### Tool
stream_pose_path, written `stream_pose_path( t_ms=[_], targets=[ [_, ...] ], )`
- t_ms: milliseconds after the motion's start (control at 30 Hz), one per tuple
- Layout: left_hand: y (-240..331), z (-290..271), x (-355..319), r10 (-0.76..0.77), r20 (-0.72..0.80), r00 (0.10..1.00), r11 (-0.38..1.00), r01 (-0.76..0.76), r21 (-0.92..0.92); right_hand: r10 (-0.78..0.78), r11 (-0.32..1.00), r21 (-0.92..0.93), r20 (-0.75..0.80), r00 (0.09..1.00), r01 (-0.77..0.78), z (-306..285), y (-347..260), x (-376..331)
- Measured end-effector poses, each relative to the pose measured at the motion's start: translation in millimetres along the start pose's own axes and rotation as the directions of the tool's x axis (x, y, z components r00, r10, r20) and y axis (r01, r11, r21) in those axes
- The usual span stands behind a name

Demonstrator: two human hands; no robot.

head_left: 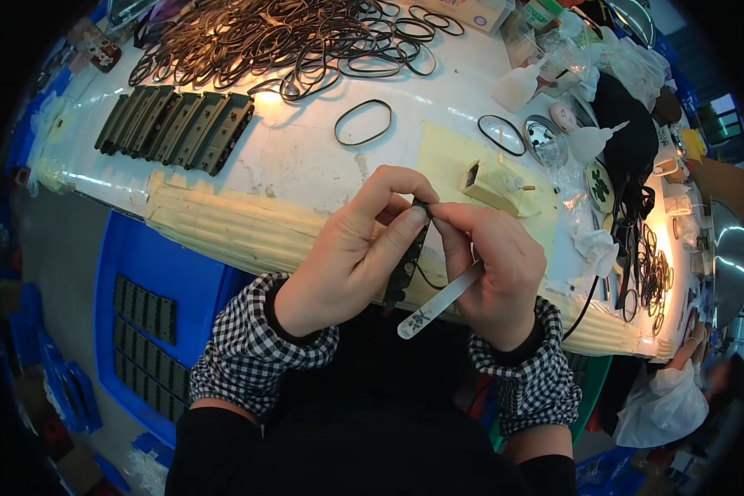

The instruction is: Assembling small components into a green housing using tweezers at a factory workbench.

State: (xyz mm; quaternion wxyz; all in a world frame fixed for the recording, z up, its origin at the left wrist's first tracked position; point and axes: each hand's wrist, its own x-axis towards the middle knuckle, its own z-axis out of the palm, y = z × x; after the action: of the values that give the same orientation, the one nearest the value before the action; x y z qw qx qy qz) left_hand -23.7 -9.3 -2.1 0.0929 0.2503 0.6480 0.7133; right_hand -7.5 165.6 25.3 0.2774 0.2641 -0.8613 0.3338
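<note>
White worktop (306, 157) beyond both hands. L hand (347, 256) grips dk green strip (405, 269), btwn the hands; R hand (503, 263) pinches at its far end, w/ white stick (438, 303) tucked in — loose pinch, thin black band (428, 282) may slip; stick might snag it.

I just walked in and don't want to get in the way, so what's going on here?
A person is handling a narrow dark-green strip with both bare hands. The left hand has it in its grip, and the right hand meets it at the upper end while also holding a flat whitish stick. A row of similar green pieces sits on the white table near a tangled pile of thin dark loops; more lie in a blue plastic bin.
</note>
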Motion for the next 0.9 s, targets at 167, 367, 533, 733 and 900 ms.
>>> stream_pose_path(
  t_ms=[167,367,533,733,900],
  targets=[
    [-3.5,2.7,4.4,0.041,-0.03,0.999,0.998,-0.039,0.043,0.095,0.995,0.037,-0.015,0.995,-0.094,0.1,-3.7,-3.4],
    [-6.6,-0.3,16.0,-0.026,-0.113,0.993,1.0,0.025,-0.009,0.048,0.999,-0.007,0.233,0.971,-0.048,-22.7,-0.8,-6.9],
    [-6.9,-1.2,28.5,-0.157,-0.106,0.982,0.984,0.146,-0.104,0.058,0.997,-0.055,0.225,0.973,-0.046,-28.1,-11.5,-15.4],
    [-12.4,3.0,29.2,-0.134,-0.101,0.986,0.986,0.122,-0.117,0.503,0.782,0.348,0.137,0.853,-0.517,-18.6,-14.7,-26.5],
    [-13.6,1.9,30.4,-0.125,-0.097,0.987,0.987,0.113,-0.114,0.252,0.924,0.265,0.124,0.96,-0.277,-11.6,-22.9,-27.5]
  ],
)
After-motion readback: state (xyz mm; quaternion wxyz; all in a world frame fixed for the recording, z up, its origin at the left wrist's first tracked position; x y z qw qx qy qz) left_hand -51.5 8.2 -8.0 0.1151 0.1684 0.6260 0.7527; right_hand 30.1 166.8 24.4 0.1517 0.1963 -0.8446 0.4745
